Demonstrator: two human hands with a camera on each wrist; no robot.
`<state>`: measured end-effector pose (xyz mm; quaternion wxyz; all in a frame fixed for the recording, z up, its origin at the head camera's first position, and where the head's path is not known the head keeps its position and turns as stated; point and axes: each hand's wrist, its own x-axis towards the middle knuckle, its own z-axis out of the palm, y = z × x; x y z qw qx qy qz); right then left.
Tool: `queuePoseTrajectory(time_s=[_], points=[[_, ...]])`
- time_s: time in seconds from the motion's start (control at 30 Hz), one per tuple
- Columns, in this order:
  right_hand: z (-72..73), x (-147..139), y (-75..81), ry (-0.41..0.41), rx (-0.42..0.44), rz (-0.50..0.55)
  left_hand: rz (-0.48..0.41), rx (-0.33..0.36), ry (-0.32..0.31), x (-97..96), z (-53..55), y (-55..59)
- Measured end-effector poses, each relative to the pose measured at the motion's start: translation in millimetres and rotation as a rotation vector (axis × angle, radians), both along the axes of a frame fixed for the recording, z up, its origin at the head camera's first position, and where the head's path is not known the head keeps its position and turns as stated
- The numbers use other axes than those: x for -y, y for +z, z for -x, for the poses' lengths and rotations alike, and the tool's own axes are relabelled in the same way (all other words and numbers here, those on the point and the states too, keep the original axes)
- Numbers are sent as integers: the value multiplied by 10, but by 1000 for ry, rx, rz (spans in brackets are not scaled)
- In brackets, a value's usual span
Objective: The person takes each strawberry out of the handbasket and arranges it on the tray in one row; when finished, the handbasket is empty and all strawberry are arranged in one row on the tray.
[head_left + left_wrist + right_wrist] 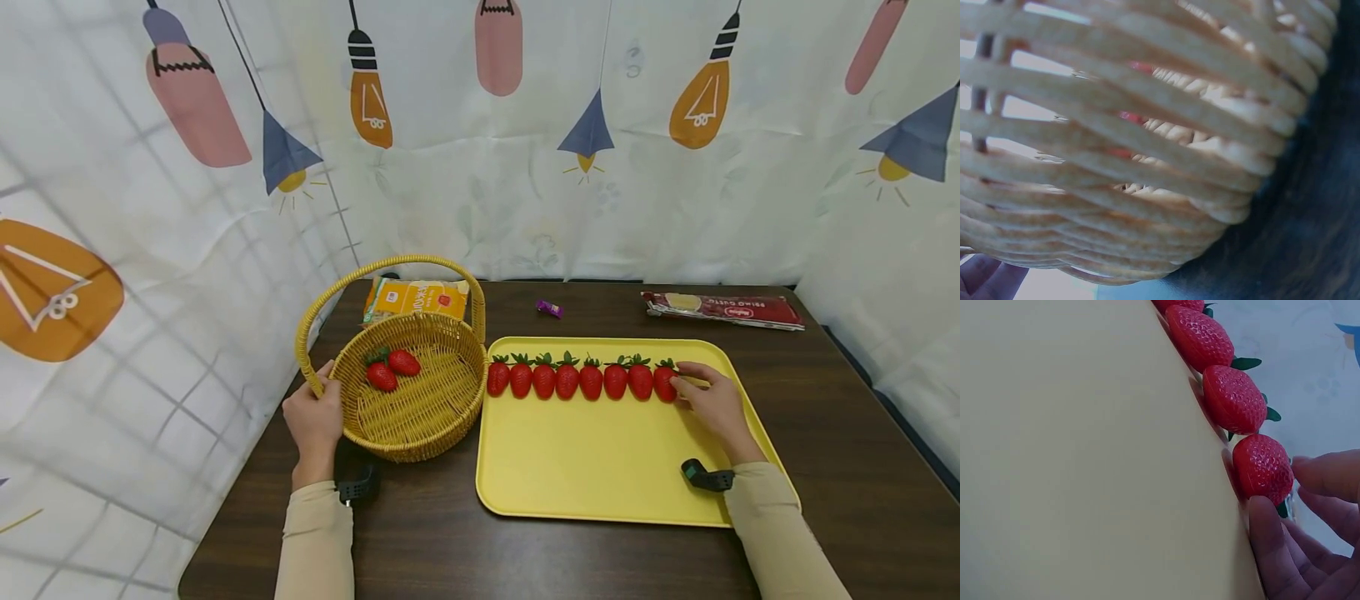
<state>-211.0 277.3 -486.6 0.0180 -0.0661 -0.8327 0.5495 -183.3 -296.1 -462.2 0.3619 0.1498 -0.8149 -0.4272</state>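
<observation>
A yellow woven basket (420, 417) with a tall arched handle stands on the left of the table, two strawberries (382, 377) inside it. My left hand (315, 421) grips the base of its handle at the left rim. In the left wrist view the basket's weave (1116, 137) fills most of the picture. Several red strawberries (591, 382) with green leaves form a row along the far side of a yellow tray (592, 467). At the row's right end, my right hand (716, 408) pinches the last strawberry (1263, 467) between thumb and fingers; it lies against the tray.
Behind the basket lies an orange-yellow packet (420, 297). A small purple wrapped sweet (549, 309) lies beyond the tray, and a long dark red packet (723, 310) is at the back right. A patterned curtain (480, 208) hangs behind the dark table (540, 558).
</observation>
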Motion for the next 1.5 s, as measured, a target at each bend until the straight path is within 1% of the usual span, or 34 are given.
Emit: queuePoseTrajectory(time_s=[0.1,0.23,0.37,0.43,0.5,0.57,0.67,0.83,0.97,1.07,1.23,1.33,1.5], points=[[-13,-12,7,-41,-14,24,1,3,-3,2,7,-3],[-26,-14,25,-111,-35,0,5,6,-6,1,10,-6],[-31,26,61,-182,-85,-3,10,0,-1,-3,5,-1],[-36,76,97,-192,-114,7,15,-2,4,-2,3,3],[-37,155,147,-181,-141,37,19,-1,7,1,2,10],[-30,260,216,-144,-162,64,17,3,6,7,3,10],[6,465,333,-40,-182,105,-4,1,13,15,-20,-3],[74,844,493,161,-213,103,-19,-10,21,9,-72,-23],[88,1142,577,279,-222,115,-11,-10,16,5,-70,-26],[75,1369,613,341,-202,149,-9,-3,17,9,-62,-30],[55,1734,645,414,-180,190,-7,4,9,11,-44,-33],[59,1941,671,456,-194,186,-7,-4,2,13,-29,-31],[93,2244,759,523,-237,175,0,-9,-4,11,0,-9]])
